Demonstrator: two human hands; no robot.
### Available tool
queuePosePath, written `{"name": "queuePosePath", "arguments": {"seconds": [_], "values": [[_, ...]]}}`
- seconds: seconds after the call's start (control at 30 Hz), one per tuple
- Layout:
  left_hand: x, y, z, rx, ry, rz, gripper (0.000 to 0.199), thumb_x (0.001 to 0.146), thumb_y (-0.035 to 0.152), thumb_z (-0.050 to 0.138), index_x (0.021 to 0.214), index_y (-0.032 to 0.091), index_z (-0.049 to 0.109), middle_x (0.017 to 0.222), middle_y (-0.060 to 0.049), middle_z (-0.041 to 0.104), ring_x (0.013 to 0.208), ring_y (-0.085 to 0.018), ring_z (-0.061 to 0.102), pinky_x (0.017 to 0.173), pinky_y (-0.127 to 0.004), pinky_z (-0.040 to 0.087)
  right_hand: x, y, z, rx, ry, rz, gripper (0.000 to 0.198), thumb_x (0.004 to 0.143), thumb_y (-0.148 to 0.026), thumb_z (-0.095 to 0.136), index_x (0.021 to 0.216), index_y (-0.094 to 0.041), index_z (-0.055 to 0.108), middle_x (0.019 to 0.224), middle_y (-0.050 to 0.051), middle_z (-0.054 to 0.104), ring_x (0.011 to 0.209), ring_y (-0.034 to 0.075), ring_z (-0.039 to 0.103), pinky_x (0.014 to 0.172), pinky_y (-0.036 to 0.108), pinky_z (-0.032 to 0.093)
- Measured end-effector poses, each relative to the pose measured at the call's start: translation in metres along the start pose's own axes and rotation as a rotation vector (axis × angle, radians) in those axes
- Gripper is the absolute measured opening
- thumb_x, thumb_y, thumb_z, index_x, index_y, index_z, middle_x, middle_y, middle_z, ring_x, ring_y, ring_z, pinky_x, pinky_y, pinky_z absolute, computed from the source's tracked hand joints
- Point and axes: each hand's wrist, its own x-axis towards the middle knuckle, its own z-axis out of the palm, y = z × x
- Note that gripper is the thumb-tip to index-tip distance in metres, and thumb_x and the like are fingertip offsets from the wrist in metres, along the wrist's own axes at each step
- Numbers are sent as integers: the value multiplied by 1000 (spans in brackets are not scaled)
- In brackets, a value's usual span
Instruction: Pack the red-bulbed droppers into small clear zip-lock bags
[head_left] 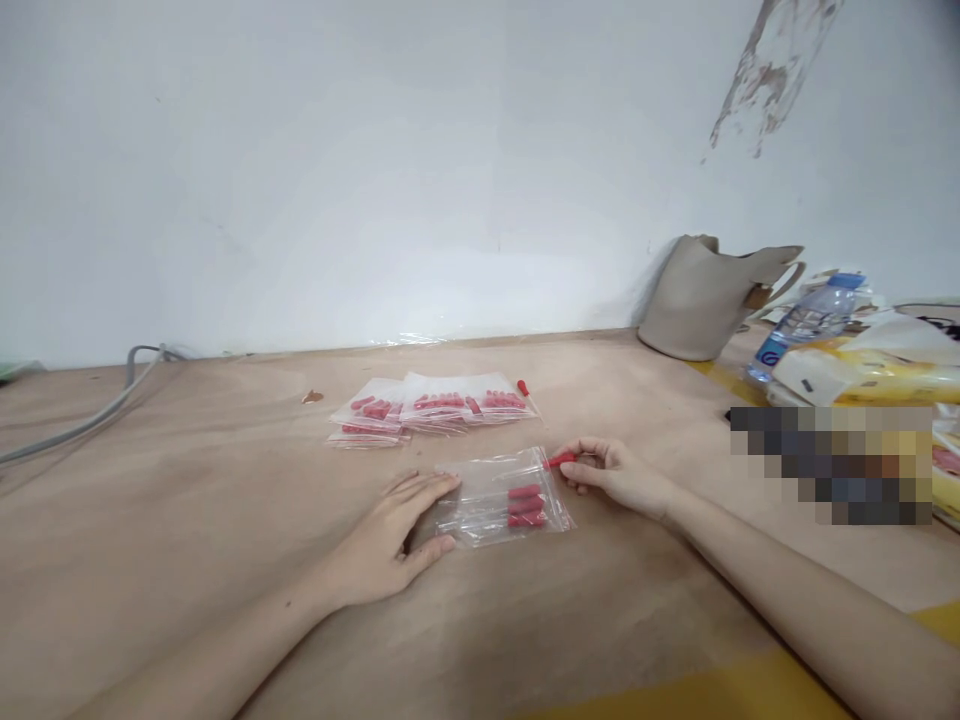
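Observation:
A clear zip bag (480, 495) lies flat on the brown-covered table, with several red rubber-like sleeves (525, 506) inside near its right end. My left hand (401, 535) rests on the table with its fingers apart, fingertips at the bag's left edge. At the bag's upper right corner, my right hand (600, 468) pinches a small red piece (559, 460), narrow at one end, which looks like another such sleeve. Its tip is at the bag's opening edge; whether it is inside I cannot tell.
Behind lie several overlapping filled zip bags (439, 400), with one loose red piece (523, 387) beside them. A beige bag (697, 300) leans against the wall. At right are a water bottle (806, 325) and yellow-white packaging (862, 370). A grey cable (97, 420) runs along the left.

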Motion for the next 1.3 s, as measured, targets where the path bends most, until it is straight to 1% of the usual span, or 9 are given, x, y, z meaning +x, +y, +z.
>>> {"name": "queuePosePath", "arguments": {"seconds": [0.13, 0.33, 0.53, 0.63, 0.7, 0.77, 0.93, 1.13, 1.3], "values": [[0, 0, 1, -6, 24, 21, 50, 88, 37, 50, 134, 24, 36, 134, -8, 45, 124, -27, 39, 103, -50, 31, 1, -4, -5, -331, -53, -217, 26, 69, -38, 66, 88, -19, 68, 59, -5, 46, 52, 7, 41, 50, 21, 35], [1, 1, 0, 8, 30, 37, 49, 88, 36, 49, 134, 24, 36, 133, -8, 46, 123, -27, 40, 103, -49, 31, 11, -1, 15, -354, -99, -411, 23, 75, -39, 61, 88, -23, 71, 90, 5, 63, 82, 16, 57, 74, 29, 45], [1, 0, 0, -2, 27, 42, 48, 88, 36, 50, 133, 25, 38, 133, -6, 46, 124, -25, 39, 104, -47, 32, 17, 10, 31, -237, 148, -275, 24, 66, -41, 67, 67, -17, 67, 66, 1, 62, 62, 14, 55, 59, 27, 44], [1, 0, 0, 7, 14, 37, 47, 88, 37, 49, 132, 25, 39, 134, -6, 45, 125, -26, 38, 104, -49, 29, 15, 5, 24, -227, 64, -289, 23, 67, -39, 65, 64, -17, 65, 70, 1, 62, 66, 13, 54, 63, 26, 44], [1, -1, 0, 14, 5, 33, 47, 88, 38, 49, 132, 25, 40, 135, -7, 44, 125, -26, 37, 105, -50, 28, 18, -2, 13, -174, 11, -158, 22, 67, -39, 64, 71, -17, 65, 67, 0, 62, 61, 11, 53, 61, 25, 43], [1, -1, 1, 13, 4, 32, 46, 88, 38, 49, 131, 25, 41, 135, -7, 44, 126, -26, 37, 105, -49, 28, 28, -10, 0, -171, 103, -14, 23, 67, -38, 63, 76, -17, 62, 62, -1, 59, 52, 10, 49, 53, 24, 41], [1, -3, 3, 1, 4, 34, 44, 88, 39, 49, 129, 23, 45, 135, -8, 44, 126, -25, 37, 105, -50, 28, 82, -26, -13, -557, 458, 3, 18, 69, -32, 62, 76, -17, 57, 76, 4, 63, 65, 12, 55, 58, 22, 40], [0, -2, 2, 2, -8, 30, 40, 92, 36, 43, 130, 25, 43, 136, -5, 43, 126, -23, 37, 106, -49, 26, 142, -27, 1, -689, 480, 79, 19, 65, -28, 66, 76, -15, 57, 78, 12, 64, 74, 22, 60, 59, 27, 41], [1, 0, 2, 13, 12, 43, 39, 92, 35, 44, 129, 25, 44, 134, -5, 45, 125, -22, 39, 106, -47, 27, 140, -34, -2, -719, 468, 45, 24, 66, -21, 65, 87, -13, 57, 82, 15, 64, 77, 24, 60, 60, 26, 41]]}}
